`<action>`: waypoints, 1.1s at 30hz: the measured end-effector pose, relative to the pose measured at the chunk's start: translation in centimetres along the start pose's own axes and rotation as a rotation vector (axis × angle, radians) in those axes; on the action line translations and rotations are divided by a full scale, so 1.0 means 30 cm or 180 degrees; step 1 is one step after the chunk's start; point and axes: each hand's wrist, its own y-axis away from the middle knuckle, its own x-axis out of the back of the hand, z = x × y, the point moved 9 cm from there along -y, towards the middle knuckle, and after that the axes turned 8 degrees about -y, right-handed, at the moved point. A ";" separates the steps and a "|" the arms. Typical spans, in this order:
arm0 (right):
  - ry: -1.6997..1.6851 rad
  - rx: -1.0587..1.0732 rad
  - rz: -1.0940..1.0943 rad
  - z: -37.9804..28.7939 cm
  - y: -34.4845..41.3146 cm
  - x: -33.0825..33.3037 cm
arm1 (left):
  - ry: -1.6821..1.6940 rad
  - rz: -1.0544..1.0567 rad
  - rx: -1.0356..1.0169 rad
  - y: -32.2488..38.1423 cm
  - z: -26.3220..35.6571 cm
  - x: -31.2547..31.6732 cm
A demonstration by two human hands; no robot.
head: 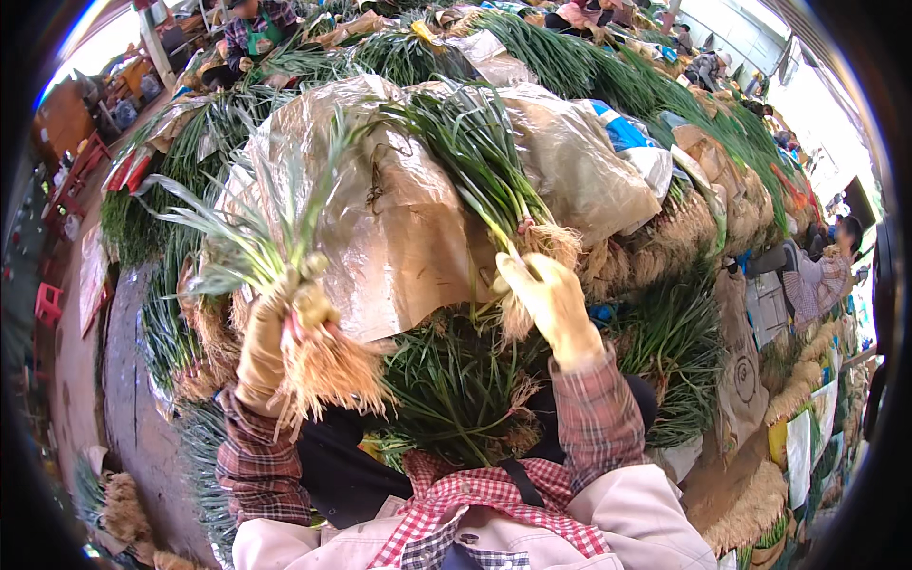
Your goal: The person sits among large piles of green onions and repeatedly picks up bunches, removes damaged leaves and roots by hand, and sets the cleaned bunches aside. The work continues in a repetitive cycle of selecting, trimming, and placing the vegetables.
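Observation:
Both of my hands wear pale yellowish gloves. My left hand (pixel 285 320) is closed round a bunch of green onions (pixel 328 356), its long pale roots hanging down and its green leaves fanning up and to the left. The fingers of my right hand (pixel 545 299) pinch the lower stem of a green onion (pixel 507 246), whose roots hang below. Just beyond that hand, a bundle of green onions (pixel 491 157) lies on a clear plastic sheet (pixel 399 263), roots towards me. Loose green onions (pixel 456 399) are heaped between my knees.
Large stacks of green onions (pixel 662 85) stretch behind the sheet. Rooted bundles (pixel 677 228) line the right side. A sack (pixel 737 363) lies at the right. Several people sit farther off, one at top left (pixel 260 35) and one at right (pixel 819 278). Red stools (pixel 48 303) stand at left.

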 end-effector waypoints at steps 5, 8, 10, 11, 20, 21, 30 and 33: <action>-0.0112 -0.1777 -0.0859 -0.088 0.215 -0.141 | 0.0443 -0.0191 0.1306 0.062 -0.353 -0.069; -0.0636 -0.1056 -0.0348 -0.263 0.276 -0.198 | -0.0276 -0.0651 0.1268 0.040 -0.481 -0.114; -0.0470 -0.0836 -0.0463 -0.301 0.335 -0.267 | 0.0239 -0.0813 0.1381 0.039 -0.553 -0.146; -0.0567 -0.0592 -0.0363 -0.312 0.363 -0.295 | -0.0105 -0.1054 0.1488 0.041 -0.573 -0.144; 0.0443 -0.1879 -0.3874 0.097 0.783 -0.572 | 0.0018 -0.0208 0.1418 0.056 -0.572 -0.068; -0.0026 -0.1759 -0.3006 0.104 0.657 -0.507 | 0.0061 -0.0328 0.1494 0.069 -0.554 -0.084; 0.1189 -0.1557 -0.1076 0.270 -0.150 -0.125 | 0.1922 -0.1138 0.0384 0.191 0.292 -0.163; 0.1033 -0.1536 -0.0365 0.281 -0.146 -0.024 | 0.1526 -0.2013 0.0047 0.207 0.492 -0.236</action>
